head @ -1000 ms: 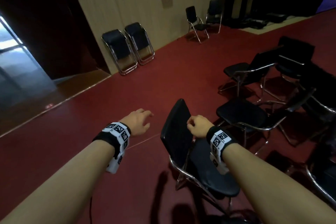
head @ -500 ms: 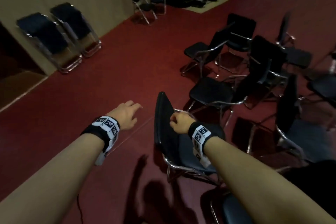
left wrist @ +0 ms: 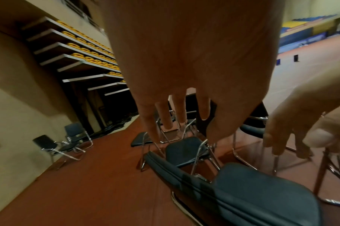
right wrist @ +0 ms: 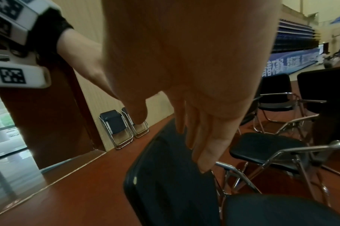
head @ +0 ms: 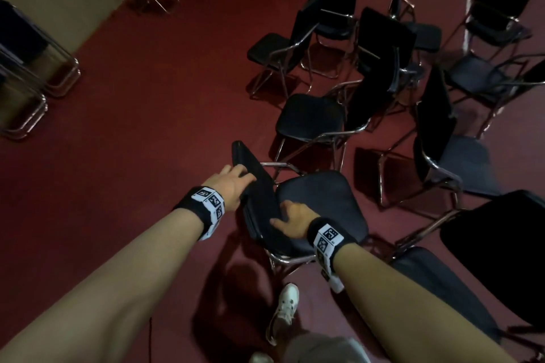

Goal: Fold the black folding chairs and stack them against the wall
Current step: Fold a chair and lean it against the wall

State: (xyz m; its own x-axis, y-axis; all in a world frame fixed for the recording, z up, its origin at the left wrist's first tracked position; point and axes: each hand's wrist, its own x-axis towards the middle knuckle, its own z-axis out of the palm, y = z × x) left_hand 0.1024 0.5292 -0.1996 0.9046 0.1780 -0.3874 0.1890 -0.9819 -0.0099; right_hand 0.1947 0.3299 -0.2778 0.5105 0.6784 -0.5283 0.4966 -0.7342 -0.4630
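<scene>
Black folding chair (head: 321,203), unfolded: backrest (head: 262,200) lies just beneath both hands' fingers (left wrist: 180,111), its top edge running away from the person; left hand (head: 233,186) farther along, right hand (head: 292,219) nearer, fingers straight, clasping nothing.

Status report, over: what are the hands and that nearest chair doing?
Left hand at backrest top edge, fingers straight. Right hand touches backrest lower down. Seat down, not yet folded. Unfolded chairs crowd just beyond.

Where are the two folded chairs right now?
In the right wrist view, the two folded chairs lean side by side against the beige wall, just right of the dark brown doorway.
</scene>
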